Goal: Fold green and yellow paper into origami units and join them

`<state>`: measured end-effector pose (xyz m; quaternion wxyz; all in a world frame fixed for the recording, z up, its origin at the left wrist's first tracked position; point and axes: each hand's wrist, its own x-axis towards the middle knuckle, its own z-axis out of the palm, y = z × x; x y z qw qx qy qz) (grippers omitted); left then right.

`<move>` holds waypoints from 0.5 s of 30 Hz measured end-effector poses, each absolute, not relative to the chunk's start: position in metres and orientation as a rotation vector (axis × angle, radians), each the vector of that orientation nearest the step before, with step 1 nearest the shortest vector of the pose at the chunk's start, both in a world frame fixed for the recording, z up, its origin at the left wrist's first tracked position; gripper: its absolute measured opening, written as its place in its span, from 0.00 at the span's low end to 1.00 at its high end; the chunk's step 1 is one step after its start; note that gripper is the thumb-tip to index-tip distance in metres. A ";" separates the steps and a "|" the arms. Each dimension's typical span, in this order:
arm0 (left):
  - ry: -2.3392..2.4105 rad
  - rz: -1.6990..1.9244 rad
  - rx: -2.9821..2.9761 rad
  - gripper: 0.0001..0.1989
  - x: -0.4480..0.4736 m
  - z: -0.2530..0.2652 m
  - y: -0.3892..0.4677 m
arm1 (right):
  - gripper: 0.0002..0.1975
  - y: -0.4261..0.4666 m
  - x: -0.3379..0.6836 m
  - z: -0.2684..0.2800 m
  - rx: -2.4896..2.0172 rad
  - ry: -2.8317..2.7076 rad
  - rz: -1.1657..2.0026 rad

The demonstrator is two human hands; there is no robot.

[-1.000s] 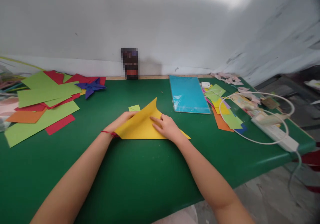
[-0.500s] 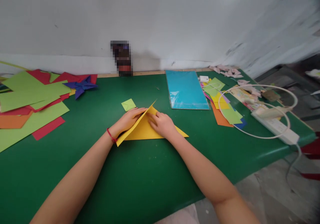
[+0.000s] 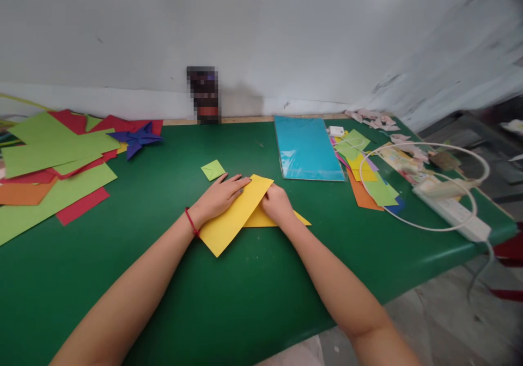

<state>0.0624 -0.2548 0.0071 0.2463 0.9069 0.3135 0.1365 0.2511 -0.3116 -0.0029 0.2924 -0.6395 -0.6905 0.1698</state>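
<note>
Yellow paper (image 3: 232,224) lies mid-table on the green tabletop (image 3: 229,306), a folded flap slanting across toward the near left, one pointed corner showing right of the right hand (image 3: 278,203). Left hand (image 3: 220,198) – palm down on the flap, fingers outstretched, not grasping. Right hand curled at the flap's right edge; fingertips hidden, so cannot tell whether it pinches the sheet. Small folded green square (image 3: 213,170) just beyond the left fingers. Blue packet (image 3: 309,151) far right; dark-blue paper star (image 3: 138,139) far left.
</note>
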 end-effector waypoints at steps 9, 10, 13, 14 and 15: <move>0.763 0.772 1.605 0.26 0.022 0.035 -0.266 | 0.28 -0.308 0.268 0.000 -1.420 -1.002 1.023; 0.774 0.808 1.530 0.27 0.007 0.036 -0.273 | 0.29 -0.308 0.267 -0.001 -1.402 -0.996 1.028; 0.917 0.778 1.453 0.33 -0.039 0.031 -0.298 | 0.26 -0.307 0.265 -0.004 -1.388 -1.013 0.994; 0.945 0.754 1.466 0.35 -0.052 0.026 -0.306 | 0.25 -0.307 0.265 -0.004 -1.399 -1.034 0.976; 0.950 0.709 1.503 0.36 -0.062 0.022 -0.314 | 0.24 -0.307 0.264 -0.005 -1.418 -1.066 0.954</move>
